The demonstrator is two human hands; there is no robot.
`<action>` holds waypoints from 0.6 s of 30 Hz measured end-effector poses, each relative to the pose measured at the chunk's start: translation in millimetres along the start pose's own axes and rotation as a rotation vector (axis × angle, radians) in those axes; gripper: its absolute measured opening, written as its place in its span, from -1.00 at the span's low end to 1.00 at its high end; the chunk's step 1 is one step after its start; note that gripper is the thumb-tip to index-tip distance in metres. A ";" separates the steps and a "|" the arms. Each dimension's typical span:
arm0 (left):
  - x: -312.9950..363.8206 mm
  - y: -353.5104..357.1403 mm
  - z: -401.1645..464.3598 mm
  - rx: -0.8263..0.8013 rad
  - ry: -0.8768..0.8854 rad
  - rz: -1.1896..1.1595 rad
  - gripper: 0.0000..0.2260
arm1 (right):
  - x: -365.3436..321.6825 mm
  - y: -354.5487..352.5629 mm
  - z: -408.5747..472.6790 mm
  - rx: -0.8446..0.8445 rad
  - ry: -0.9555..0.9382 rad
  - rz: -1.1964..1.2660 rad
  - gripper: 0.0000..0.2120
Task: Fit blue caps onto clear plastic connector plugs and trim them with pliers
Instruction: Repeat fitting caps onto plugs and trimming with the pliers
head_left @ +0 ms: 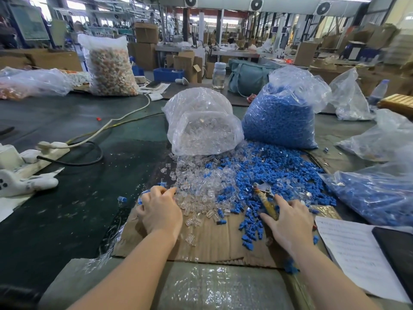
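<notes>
A loose pile of clear plastic plugs (pixel 196 193) lies on a cardboard sheet (pixel 207 245), next to a spread of blue caps (pixel 268 171). My left hand (pixel 159 211) rests at the left edge of the clear pile, fingers curled down among the plugs; what they pinch is hidden. Pliers (pixel 264 195) with yellow worn handles lie on the blue caps. My right hand (pixel 290 222) grips the pliers' handle, its thumb stretched left. Behind stand a bag of clear plugs (pixel 201 124) and a bag of blue caps (pixel 281 117).
A bag with blue parts (pixel 375 198) lies at right, beside a paper sheet (pixel 355 253) and a dark tablet (pixel 397 249). A power strip with cables (pixel 44 151) and a white cloth (pixel 24 184) lie left. Further bags, a bottle (pixel 218 74) and boxes stand behind.
</notes>
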State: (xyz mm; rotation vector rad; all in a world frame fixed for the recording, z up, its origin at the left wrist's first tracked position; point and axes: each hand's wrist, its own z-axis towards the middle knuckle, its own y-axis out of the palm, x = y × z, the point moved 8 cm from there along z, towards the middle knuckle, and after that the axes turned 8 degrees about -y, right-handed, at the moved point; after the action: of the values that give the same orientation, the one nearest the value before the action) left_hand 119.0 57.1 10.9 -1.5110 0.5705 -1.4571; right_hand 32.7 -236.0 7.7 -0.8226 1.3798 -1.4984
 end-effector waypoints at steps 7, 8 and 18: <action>45.1 26.4 -51.9 -0.125 0.277 -0.171 -0.81 | 2.2 4.0 0.0 -0.045 0.023 -0.009 -0.33; 48.2 30.5 -57.9 -0.138 0.292 -0.177 -0.81 | 1.9 4.0 -1.3 -0.059 0.032 -0.002 -0.34; 48.9 36.2 -73.9 -0.065 0.318 -0.103 -0.82 | -76.2 -16.1 -27.6 0.209 -0.381 0.183 -0.78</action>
State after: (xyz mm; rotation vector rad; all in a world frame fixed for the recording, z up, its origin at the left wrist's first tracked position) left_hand 67.9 -22.3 -4.6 -1.3830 0.7444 -1.7904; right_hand 32.3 -155.8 27.2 -0.7781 0.9713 -1.2425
